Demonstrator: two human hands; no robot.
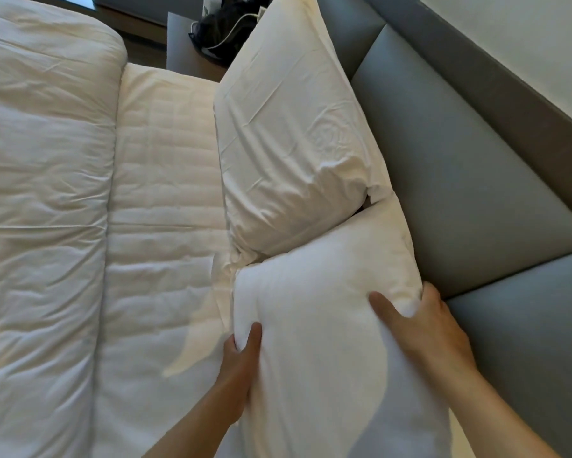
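both hands, left hand and right hand, grip the near pillow by its edges, setting it against the headboard; next it likely needs seating beside the far pillow.

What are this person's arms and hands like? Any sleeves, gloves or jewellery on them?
Nothing worn shows. The left hand and the right hand have no gloves, rings or bands. The left forearm and the right forearm are uncovered down to the picture's bottom edge, so no sleeve, watch or bracelet is in view.
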